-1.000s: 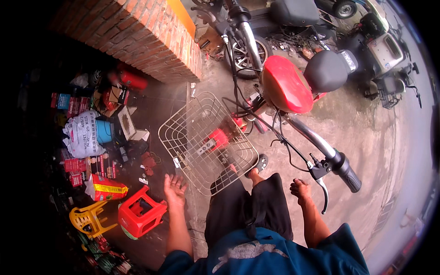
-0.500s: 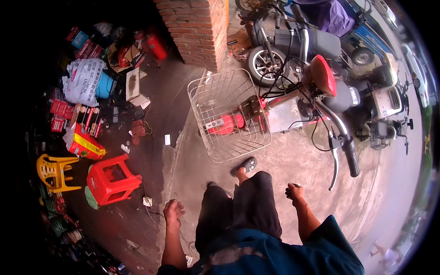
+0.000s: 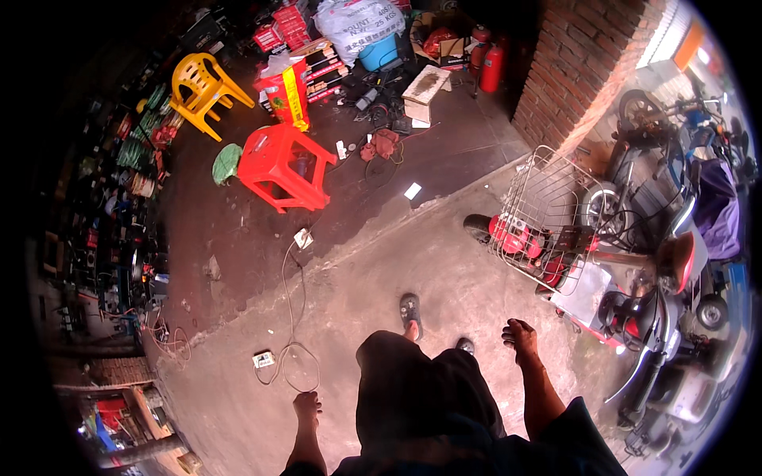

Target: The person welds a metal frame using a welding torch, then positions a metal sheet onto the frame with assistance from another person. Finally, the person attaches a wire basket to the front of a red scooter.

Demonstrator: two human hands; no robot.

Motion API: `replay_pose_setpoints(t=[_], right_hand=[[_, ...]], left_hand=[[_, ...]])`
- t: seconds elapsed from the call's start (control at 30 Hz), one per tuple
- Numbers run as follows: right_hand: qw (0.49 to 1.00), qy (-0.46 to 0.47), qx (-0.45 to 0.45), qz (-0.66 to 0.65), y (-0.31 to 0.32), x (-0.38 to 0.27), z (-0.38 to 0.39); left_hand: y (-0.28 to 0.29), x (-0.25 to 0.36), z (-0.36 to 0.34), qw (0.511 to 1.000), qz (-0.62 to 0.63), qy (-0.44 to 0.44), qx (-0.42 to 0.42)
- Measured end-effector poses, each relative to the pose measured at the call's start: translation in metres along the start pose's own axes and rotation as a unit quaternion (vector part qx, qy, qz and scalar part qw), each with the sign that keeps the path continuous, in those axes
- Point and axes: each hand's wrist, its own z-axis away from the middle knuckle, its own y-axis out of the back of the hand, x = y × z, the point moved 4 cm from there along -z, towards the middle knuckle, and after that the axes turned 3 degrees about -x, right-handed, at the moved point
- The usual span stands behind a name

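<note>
My left hand hangs low beside my left leg, its fingers curled in with nothing seen in them. It appears just below a looped cable on the concrete floor, apart from it. My right hand is held out on the other side of my dark trousers, fingers bent into a loose fist with darkened tips and no object visible. Nearest to it on the right is a red electric scooter with a wire front basket and a silver brake lever; my hand does not touch it.
A red plastic stool and a yellow chair stand ahead left. Beyond are boxes, a white sack, a blue bucket and red fire extinguishers. A brick pillar rises ahead right. A power strip lies on the floor.
My view has turned left, so the scooter and pillar sit farther right and the stool higher in the picture. My feet have shifted in a step. My left hand's fingers look more curled.
</note>
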Motion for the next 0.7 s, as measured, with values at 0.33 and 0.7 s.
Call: replay_pose_setpoints(t=[0.33,0.7], right_hand=[[0.969,-0.229,-0.016,0.094,0.176,0.189,0.027],[0.946,-0.099,-0.085,0.298,0.040,0.158,0.026]], left_hand=[[-0.025,-0.142,0.137,0.998,0.019,0.053,-0.022],[0.045,-0.265,0.164,0.994,0.066,-0.034,0.074]])
